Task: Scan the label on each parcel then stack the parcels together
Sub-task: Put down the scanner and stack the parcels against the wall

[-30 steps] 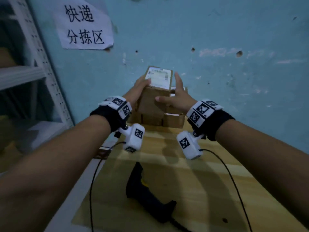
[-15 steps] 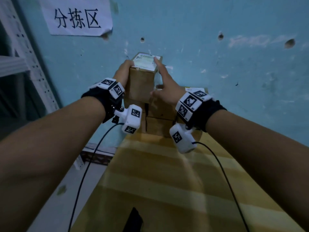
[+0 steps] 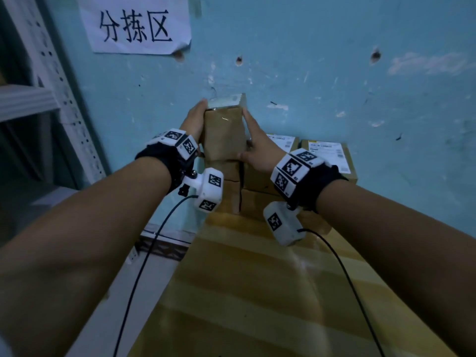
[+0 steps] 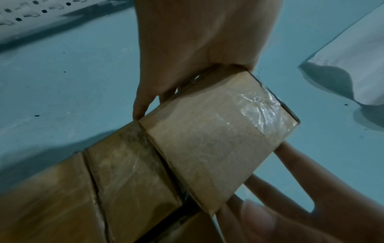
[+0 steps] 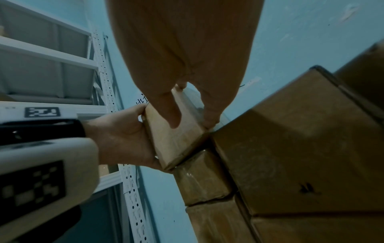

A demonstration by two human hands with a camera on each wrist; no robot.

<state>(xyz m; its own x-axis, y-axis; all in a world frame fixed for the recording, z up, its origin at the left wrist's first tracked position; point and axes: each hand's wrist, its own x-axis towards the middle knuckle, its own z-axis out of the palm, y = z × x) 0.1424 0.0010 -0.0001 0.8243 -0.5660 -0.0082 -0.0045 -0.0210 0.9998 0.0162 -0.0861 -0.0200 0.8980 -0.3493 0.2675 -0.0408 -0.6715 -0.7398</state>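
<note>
- Cardboard, brown and taped: the top parcel [image 3: 223, 132] sits on the left column of the stack [image 3: 231, 186], against the blue wall [image 3: 334, 73] at the far end of the wooden table [image 3: 257, 292].
- Your left hand [image 3: 193, 122] grips its left side, fingers wrapped over the far edge; those fingertips are hidden from the head view.
- Its label is seen edge-on and cannot be read.
- Your right hand [image 3: 257, 148] clasps its right side, thumb on the front face, fingers behind.
- Lower parcels [image 3: 327, 155] right of it are partly covered by your wrist; their labels are too blurred to read.
- Whether the parcel has fully settled is hard to say; it looks to be touching the one below.
- A second ago the scanner lay in view on the table; it is now out of frame, and more parcels show at right.
</note>
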